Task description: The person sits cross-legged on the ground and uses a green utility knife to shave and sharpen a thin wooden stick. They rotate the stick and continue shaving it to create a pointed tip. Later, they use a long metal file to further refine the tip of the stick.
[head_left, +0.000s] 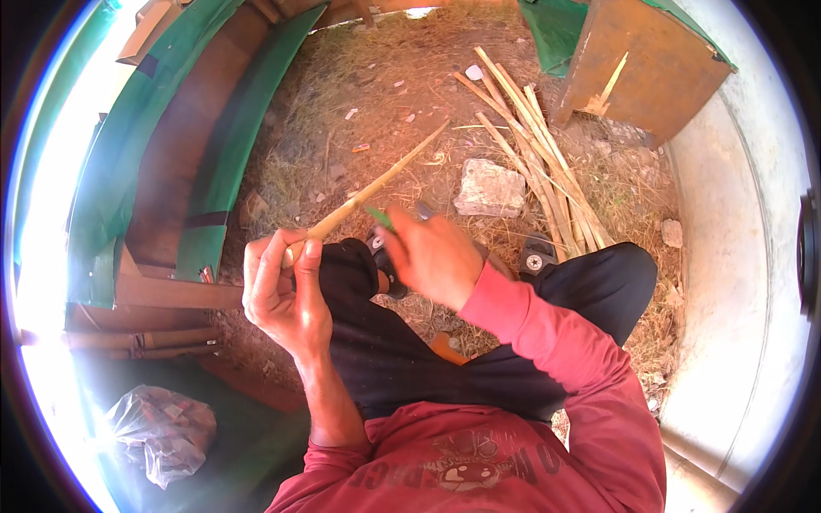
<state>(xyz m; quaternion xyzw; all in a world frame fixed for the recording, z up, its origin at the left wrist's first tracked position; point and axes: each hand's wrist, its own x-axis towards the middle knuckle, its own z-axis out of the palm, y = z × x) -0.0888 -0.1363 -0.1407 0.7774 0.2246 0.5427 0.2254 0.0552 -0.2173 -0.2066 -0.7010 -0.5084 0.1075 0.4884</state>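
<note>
While the left hand point(286, 291) pinches the thick near end of a tapering wooden stick point(372, 192) between thumb and fingers, the right hand point(434, 256) curls around a small green object point(379, 219) close by the stick's middle (whether the two touch, I cannot tell). Reckoned from the centre of the view, the left hand sits near nine o'clock and the right hand almost at the centre itself. From the left hand, the stick slants out over the straw-strewn dirt ground point(376, 98), its thin end pointing between one and two o'clock.

Black trousers point(385, 363) cover the person's bent legs, and a red sleeve point(569, 333) runs back from the right wrist toward four o'clock. Near six o'clock, an orange item point(446, 349) shows between the thighs, its kind unclear. Between one and two o'clock, a pale, rough stone block point(490, 188) rests on the ground, with a loose heap of long wooden sticks point(547, 158) just beside it; farther out that way stands a brown wooden panel point(641, 77). A clear plastic bag point(162, 432) lies at eight o'clock, and a pale wall point(735, 256) curves up at three.
</note>
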